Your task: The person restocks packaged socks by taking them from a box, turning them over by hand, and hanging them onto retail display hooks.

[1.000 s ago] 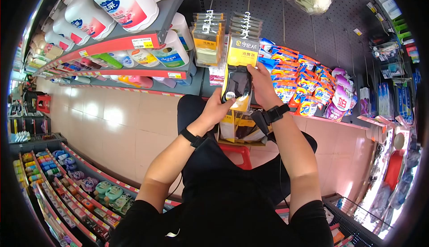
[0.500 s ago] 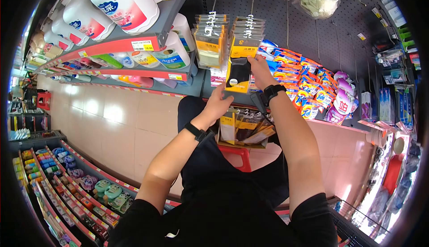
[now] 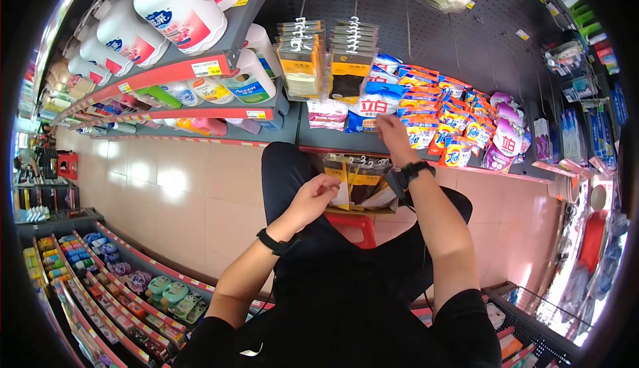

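Flat yellow-and-black packets with white hooks hang in two rows on pegs, a left row [image 3: 301,68] and a right row [image 3: 351,75]. My right hand [image 3: 397,139] is below and right of the right row, in front of a blue-and-white detergent bag [image 3: 377,102]. It holds nothing and its fingers are partly spread; whether it touches the bag I cannot tell. Lower down, my left hand [image 3: 314,198] is empty with loosely bent fingers, beside a cardboard box [image 3: 373,209] of similar packets [image 3: 367,185]. The box is at my knees, above a red stool [image 3: 359,227].
White bottles [image 3: 180,15] fill the shelf [image 3: 219,68] at upper left. Orange Tide bags [image 3: 456,125] and a purple bag [image 3: 506,143] stand on the shelf to the right. Another stocked shelf unit [image 3: 120,288] is at lower left.
Both hands have let go of the front packet in the right row, which now hangs from the peg. My hands have come down and toward me. The camera view has shifted slightly.
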Available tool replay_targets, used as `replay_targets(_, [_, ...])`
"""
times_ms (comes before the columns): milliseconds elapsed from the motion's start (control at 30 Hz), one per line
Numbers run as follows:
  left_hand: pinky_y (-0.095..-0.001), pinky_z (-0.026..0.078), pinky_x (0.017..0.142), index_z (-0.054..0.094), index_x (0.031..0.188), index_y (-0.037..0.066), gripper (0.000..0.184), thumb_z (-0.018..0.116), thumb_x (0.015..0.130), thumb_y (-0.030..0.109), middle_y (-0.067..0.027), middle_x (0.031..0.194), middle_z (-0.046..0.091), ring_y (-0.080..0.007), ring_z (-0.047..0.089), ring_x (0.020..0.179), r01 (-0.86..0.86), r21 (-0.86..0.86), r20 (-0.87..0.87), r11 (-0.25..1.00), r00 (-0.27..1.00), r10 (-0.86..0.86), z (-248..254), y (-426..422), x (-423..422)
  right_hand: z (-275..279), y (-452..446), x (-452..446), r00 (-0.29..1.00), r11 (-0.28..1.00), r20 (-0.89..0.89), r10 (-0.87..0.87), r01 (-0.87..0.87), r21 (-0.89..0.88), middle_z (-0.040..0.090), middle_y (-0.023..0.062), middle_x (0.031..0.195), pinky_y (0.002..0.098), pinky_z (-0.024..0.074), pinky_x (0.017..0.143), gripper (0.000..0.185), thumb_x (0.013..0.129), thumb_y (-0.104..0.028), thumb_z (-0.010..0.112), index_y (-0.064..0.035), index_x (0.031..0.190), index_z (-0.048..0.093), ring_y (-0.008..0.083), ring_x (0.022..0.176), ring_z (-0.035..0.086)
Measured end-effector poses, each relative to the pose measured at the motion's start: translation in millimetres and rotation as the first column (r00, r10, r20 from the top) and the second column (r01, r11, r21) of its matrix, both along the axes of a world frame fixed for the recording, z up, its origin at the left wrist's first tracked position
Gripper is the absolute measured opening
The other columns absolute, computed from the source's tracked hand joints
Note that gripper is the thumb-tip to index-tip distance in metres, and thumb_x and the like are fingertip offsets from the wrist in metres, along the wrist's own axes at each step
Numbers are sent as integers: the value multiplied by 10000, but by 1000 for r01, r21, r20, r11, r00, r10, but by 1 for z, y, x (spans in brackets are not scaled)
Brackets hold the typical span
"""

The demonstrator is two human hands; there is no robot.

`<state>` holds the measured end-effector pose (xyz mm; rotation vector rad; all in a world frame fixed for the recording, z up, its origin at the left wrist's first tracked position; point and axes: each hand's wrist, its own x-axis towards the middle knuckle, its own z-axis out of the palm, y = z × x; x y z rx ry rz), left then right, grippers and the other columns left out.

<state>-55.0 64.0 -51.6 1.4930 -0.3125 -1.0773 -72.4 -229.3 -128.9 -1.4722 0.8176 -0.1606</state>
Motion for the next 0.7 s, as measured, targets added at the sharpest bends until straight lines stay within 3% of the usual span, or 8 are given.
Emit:
replay_targets(100, [-247,490,845,621,1191,18,229,591,965,35,-26,1031,647,-99,602,926,18,-15,-55,1000,998,-18,-5,13,-10,-46,11,-70,998,997,-50,43,-46,-61,669,20,922,256,481,690,209,969,-190,632,-28,1087,690,100,805,602])
replay_targets(133, [-247,490,851,623,1181,21,219,587,965,31,-24,1023,643,-100,605,934,18,-24,-68,1000,997,-20,-5,17,-15,-54,18,-93,998,998,-58,30,-33,-56,669,20,922,256,481,690,209,969,-190,632,-28,1087,690,100,805,602])
replay_targets(200, [-246,489,839,623,1165,27,205,585,964,26,-21,1015,641,-101,605,928,33,-11,-83,999,996,-33,-6,20,-21,-68,29,-131,987,967,-148,63,-97,-234,663,16,881,255,485,683,189,943,-175,645,-21,1024,719,104,794,605])
replay_targets(333, [-240,482,811,621,1165,35,213,577,958,13,-21,1016,637,-103,601,915,71,35,-66,997,995,-68,-4,21,-31,-91,47,-167,963,934,-229,140,-205,-293,699,57,881,289,517,718,190,907,-172,667,-14,989,735,158,808,658])
replay_targets(400, [-254,486,827,643,1186,36,218,546,991,41,-19,990,665,-104,619,919,86,66,-12,994,996,-86,-4,21,-36,-91,63,-172,925,868,-326,197,-319,-381,733,105,936,330,543,793,219,888,-195,687,-27,1021,733,222,870,702])
replay_targets(433, [-253,488,834,641,1181,34,212,555,987,38,-17,988,665,-103,620,924,87,55,9,995,996,-88,-8,21,-38,-101,67,-171,928,835,-287,236,-345,-429,740,134,999,363,551,852,274,876,-219,697,-49,1090,719,265,942,714])
replay_targets(533, [-257,492,848,639,1174,31,203,569,983,34,-19,995,662,-105,619,938,100,58,70,993,992,-104,-7,21,-41,-91,86,-152,924,818,-253,287,-374,-437,740,127,1009,371,552,859,333,871,-238,702,-52,1149,695,269,958,713])
replay_targets(700, [-259,494,866,638,1160,28,190,569,982,22,-22,1001,657,-114,616,952,107,75,141,991,983,-117,-6,26,-43,-63,107,-104,877,758,-263,401,-479,-443,586,206,1307,444,489,995,474,855,-185,675,-45,1300,594,398,1183,587])
